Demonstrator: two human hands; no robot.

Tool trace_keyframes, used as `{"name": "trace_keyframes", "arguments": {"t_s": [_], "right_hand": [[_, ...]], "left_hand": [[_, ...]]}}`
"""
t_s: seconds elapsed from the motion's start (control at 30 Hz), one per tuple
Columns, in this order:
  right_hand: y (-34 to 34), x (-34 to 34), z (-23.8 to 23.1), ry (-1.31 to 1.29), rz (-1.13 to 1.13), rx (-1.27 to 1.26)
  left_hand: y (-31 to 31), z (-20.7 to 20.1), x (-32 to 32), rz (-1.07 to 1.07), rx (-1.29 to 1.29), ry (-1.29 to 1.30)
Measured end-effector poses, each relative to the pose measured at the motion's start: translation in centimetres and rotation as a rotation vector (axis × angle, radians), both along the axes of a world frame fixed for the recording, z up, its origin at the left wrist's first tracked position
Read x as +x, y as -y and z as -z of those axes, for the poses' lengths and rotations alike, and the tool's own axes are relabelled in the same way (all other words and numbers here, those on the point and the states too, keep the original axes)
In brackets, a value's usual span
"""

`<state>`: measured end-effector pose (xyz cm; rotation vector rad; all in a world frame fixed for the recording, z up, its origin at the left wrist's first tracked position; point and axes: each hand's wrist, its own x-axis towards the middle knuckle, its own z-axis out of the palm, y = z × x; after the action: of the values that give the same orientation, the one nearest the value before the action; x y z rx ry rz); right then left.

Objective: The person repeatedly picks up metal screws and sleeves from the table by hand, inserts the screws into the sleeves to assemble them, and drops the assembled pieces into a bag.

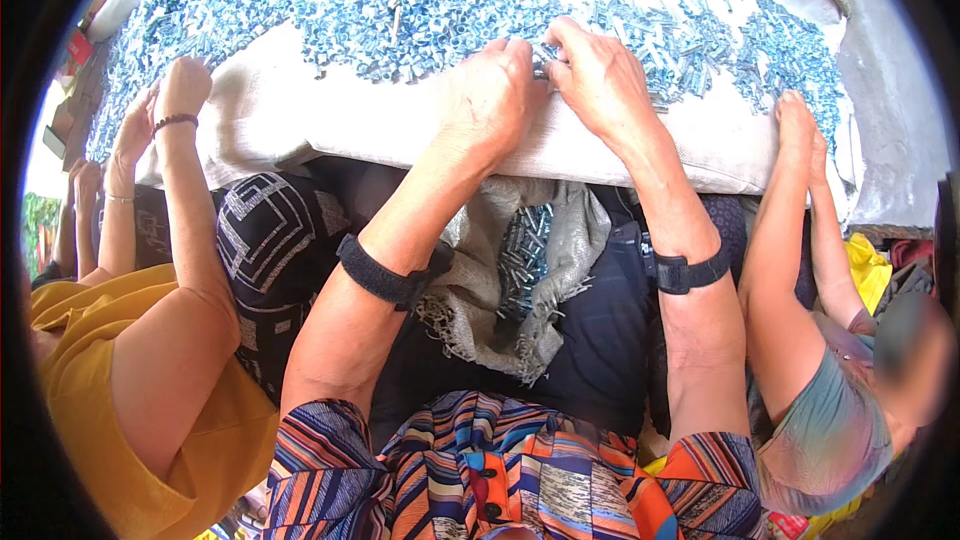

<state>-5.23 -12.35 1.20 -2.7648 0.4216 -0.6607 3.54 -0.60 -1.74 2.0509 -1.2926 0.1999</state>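
Observation:
My left hand [492,92] and my right hand [602,78] meet over the near edge of a cloth-covered table [370,125], fingertips pinched close together. A small dark bit shows between them, but what each hand grips is too small and covered to name. Just beyond my fingers spreads a wide layer of small pale-blue and blue-grey pieces [400,15], some like short clips or tubes. Below my hands, an open woven sack [575,225] lies in my lap with slim blue-grey pieces [525,255] in it.
At my left a person in a mustard top [190,440] works at the table edge, with another person's hands [85,180] farther along. Someone at my right [820,420] also has hands on the edge. Yellow cloth [868,273] lies at the far right.

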Motion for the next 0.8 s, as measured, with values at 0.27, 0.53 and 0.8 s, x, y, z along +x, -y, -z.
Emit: {"name": "trace_keyframes", "arguments": {"t_s": [0.27,0.53,0.8], "right_hand": [[0.1,0.0,-0.9,0.030,0.008,0.127],[-3.1,-6.3,-0.7,0.323,0.024,1.107],[-5.1,-9.5,0.1,0.509,-0.055,1.588]], "left_hand": [[0.9,-0.2,0.1,-0.084,0.078,-0.018],[1.2,-0.9,0.3,-0.090,0.149,-0.019],[-1.3,-1.3,1.7,-0.037,0.035,-0.193]]}}
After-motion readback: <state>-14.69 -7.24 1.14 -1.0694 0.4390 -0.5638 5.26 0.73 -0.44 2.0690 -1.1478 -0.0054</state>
